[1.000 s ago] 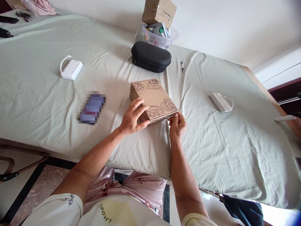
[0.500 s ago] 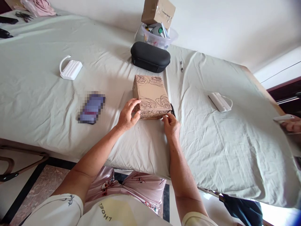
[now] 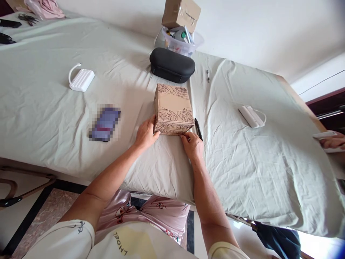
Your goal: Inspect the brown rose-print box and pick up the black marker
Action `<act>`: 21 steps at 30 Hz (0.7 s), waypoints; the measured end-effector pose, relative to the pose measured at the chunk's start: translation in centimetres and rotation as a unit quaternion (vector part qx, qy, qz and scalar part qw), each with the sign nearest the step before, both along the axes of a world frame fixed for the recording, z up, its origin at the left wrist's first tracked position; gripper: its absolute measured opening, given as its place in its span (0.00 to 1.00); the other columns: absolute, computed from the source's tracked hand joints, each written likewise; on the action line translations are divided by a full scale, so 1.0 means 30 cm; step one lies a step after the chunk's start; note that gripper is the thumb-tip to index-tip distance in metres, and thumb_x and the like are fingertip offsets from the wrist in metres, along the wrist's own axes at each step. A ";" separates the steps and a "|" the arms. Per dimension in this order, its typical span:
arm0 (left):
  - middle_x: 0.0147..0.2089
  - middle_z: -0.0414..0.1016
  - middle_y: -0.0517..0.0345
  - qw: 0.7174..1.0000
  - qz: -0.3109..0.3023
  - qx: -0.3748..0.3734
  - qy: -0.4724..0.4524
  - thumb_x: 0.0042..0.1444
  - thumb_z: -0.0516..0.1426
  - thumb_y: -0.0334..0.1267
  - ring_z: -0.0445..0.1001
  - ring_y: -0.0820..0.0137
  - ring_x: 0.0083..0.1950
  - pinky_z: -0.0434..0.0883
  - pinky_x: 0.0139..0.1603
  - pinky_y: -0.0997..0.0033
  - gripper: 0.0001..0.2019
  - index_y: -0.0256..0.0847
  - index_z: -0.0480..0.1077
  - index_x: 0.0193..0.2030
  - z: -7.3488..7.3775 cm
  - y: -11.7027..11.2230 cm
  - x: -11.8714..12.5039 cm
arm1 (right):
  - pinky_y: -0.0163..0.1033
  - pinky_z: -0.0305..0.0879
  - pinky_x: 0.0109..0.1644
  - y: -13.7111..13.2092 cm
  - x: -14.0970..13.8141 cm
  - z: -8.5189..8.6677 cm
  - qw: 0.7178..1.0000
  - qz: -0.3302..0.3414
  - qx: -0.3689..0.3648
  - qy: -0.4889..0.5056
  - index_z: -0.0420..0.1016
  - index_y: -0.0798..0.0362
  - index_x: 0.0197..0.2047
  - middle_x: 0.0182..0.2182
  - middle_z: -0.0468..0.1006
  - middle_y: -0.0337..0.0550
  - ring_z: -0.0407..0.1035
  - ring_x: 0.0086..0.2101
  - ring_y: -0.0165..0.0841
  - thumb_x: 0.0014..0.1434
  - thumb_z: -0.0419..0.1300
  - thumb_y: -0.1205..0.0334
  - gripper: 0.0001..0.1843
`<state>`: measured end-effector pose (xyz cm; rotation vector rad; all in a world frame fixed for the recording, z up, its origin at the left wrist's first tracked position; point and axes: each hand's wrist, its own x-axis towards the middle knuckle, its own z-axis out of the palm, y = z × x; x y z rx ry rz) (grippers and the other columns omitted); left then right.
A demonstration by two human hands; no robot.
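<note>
A small brown cardboard box [image 3: 174, 102] with black scribbled swirls at its top corners and along its front face rests on the cloth before me. My left hand [image 3: 147, 133] grips its lower left side, the thumb at the front corner and the other fingers partly hidden along the side. At the front right bottom corner, my right hand [image 3: 192, 144] has its fingers curled in against the box; the fingertips are partly hidden. A black pen [image 3: 198, 129] lies just right of the box, close to my right hand.
Behind the box are a black zip case [image 3: 172, 65] and a clear tub [image 3: 179, 45] bearing a carton [image 3: 182, 14]. A phone [image 3: 105, 124] and white power bank [image 3: 82, 80] lie left; another power bank [image 3: 251, 116] and a small pen [image 3: 208, 76] lie right. Another person's hand [image 3: 334, 141] shows far right.
The box has turned slightly and is squarer to me. My left hand has slid from its top edge down its left side. My right hand has shifted left, uncovering more of the pen.
</note>
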<state>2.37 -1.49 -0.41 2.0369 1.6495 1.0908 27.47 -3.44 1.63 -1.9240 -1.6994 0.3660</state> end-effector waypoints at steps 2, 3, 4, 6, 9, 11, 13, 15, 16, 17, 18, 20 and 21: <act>0.60 0.79 0.39 0.998 0.031 0.013 0.053 0.58 0.70 0.42 0.76 0.45 0.64 0.73 0.66 0.42 0.29 0.40 0.69 0.64 0.010 -0.004 -0.003 | 0.41 0.64 0.39 -0.001 0.002 -0.006 1.000 0.006 0.011 0.005 0.84 0.50 0.39 0.38 0.84 0.47 0.72 0.35 0.37 0.63 0.61 0.49 0.16; 0.59 0.78 0.38 0.996 0.044 0.014 0.074 0.57 0.71 0.46 0.74 0.42 0.65 0.72 0.66 0.40 0.28 0.40 0.71 0.61 0.013 -0.006 -0.005 | 0.41 0.64 0.39 -0.002 0.002 -0.009 1.000 0.009 0.013 0.008 0.84 0.50 0.39 0.37 0.84 0.46 0.72 0.34 0.37 0.63 0.61 0.48 0.16; 0.59 0.78 0.36 0.994 0.053 0.012 0.091 0.56 0.72 0.50 0.73 0.40 0.66 0.71 0.66 0.38 0.27 0.39 0.73 0.57 0.015 -0.007 -0.006 | 0.41 0.63 0.39 -0.003 0.000 -0.010 1.000 0.012 0.014 0.009 0.83 0.50 0.38 0.37 0.83 0.46 0.71 0.34 0.36 0.63 0.61 0.47 0.16; 0.59 0.77 0.33 0.992 0.051 0.002 0.115 0.55 0.73 0.54 0.71 0.36 0.68 0.69 0.67 0.35 0.26 0.39 0.75 0.50 0.013 -0.008 -0.008 | 0.41 0.63 0.39 -0.005 -0.008 -0.009 1.000 0.019 0.010 0.007 0.82 0.49 0.37 0.37 0.82 0.45 0.71 0.34 0.36 0.63 0.62 0.46 0.16; 0.60 0.77 0.34 0.992 0.036 -0.005 0.122 0.55 0.73 0.51 0.72 0.38 0.67 0.68 0.67 0.37 0.22 0.38 0.75 0.47 0.011 -0.006 -0.008 | 0.41 0.62 0.39 -0.010 -0.022 -0.002 1.000 0.026 0.002 0.001 0.79 0.49 0.34 0.35 0.81 0.44 0.71 0.34 0.36 0.62 0.64 0.47 0.14; 0.60 0.78 0.36 0.992 0.035 -0.016 0.117 0.56 0.74 0.48 0.73 0.40 0.66 0.69 0.67 0.40 0.20 0.39 0.76 0.46 0.014 -0.003 -0.010 | 0.41 0.61 0.39 -0.013 -0.029 0.003 0.999 0.034 -0.005 -0.003 0.77 0.49 0.33 0.35 0.80 0.43 0.71 0.34 0.36 0.61 0.65 0.49 0.13; 0.58 0.79 0.38 0.993 0.031 -0.028 0.113 0.56 0.74 0.44 0.74 0.42 0.66 0.70 0.66 0.42 0.18 0.39 0.76 0.46 0.019 -0.001 -0.016 | 0.40 0.61 0.39 -0.015 -0.031 0.005 0.999 0.047 -0.006 -0.005 0.75 0.49 0.32 0.35 0.80 0.43 0.71 0.34 0.36 0.61 0.65 0.50 0.13; 0.58 0.79 0.40 0.993 0.027 -0.031 0.113 0.57 0.73 0.42 0.74 0.44 0.66 0.70 0.65 0.44 0.15 0.40 0.76 0.45 0.024 0.002 -0.025 | 0.40 0.61 0.38 -0.016 -0.029 0.004 0.998 0.065 0.003 -0.003 0.74 0.49 0.31 0.34 0.79 0.43 0.70 0.33 0.35 0.62 0.65 0.50 0.13; 0.59 0.79 0.41 0.993 0.026 -0.029 0.114 0.58 0.72 0.41 0.74 0.45 0.66 0.71 0.65 0.44 0.13 0.41 0.76 0.45 0.025 0.003 -0.029 | 0.40 0.61 0.37 -0.017 -0.026 0.003 0.997 0.076 0.009 0.000 0.74 0.49 0.30 0.34 0.79 0.42 0.70 0.32 0.34 0.62 0.64 0.49 0.14; 0.59 0.79 0.41 0.993 0.026 -0.029 0.114 0.59 0.71 0.40 0.74 0.45 0.66 0.71 0.65 0.44 0.12 0.41 0.76 0.45 0.025 0.004 -0.033 | 0.40 0.61 0.37 -0.017 -0.024 0.002 0.996 0.089 0.015 0.003 0.74 0.49 0.30 0.33 0.79 0.42 0.69 0.32 0.34 0.62 0.64 0.49 0.15; 0.60 0.79 0.41 0.993 0.027 -0.031 0.114 0.60 0.70 0.39 0.74 0.45 0.66 0.71 0.65 0.43 0.11 0.41 0.76 0.45 0.024 0.006 -0.036 | 0.40 0.62 0.37 -0.018 -0.022 0.002 0.995 0.102 0.018 0.006 0.74 0.49 0.30 0.32 0.78 0.42 0.69 0.31 0.34 0.62 0.64 0.48 0.15; 0.60 0.78 0.39 0.992 0.033 -0.042 0.113 0.61 0.68 0.37 0.74 0.43 0.67 0.71 0.66 0.41 0.10 0.40 0.75 0.46 0.020 0.008 -0.038 | 0.40 0.63 0.37 -0.022 -0.021 0.007 0.991 0.131 0.020 0.010 0.74 0.48 0.29 0.31 0.78 0.41 0.69 0.31 0.33 0.63 0.64 0.49 0.15; 0.60 0.78 0.38 0.992 0.037 -0.045 0.110 0.60 0.67 0.36 0.73 0.43 0.68 0.71 0.67 0.41 0.10 0.39 0.74 0.47 0.016 0.010 -0.038 | 0.40 0.63 0.37 -0.025 -0.024 0.011 0.989 0.147 0.018 0.011 0.73 0.48 0.29 0.31 0.77 0.40 0.69 0.30 0.33 0.63 0.63 0.49 0.15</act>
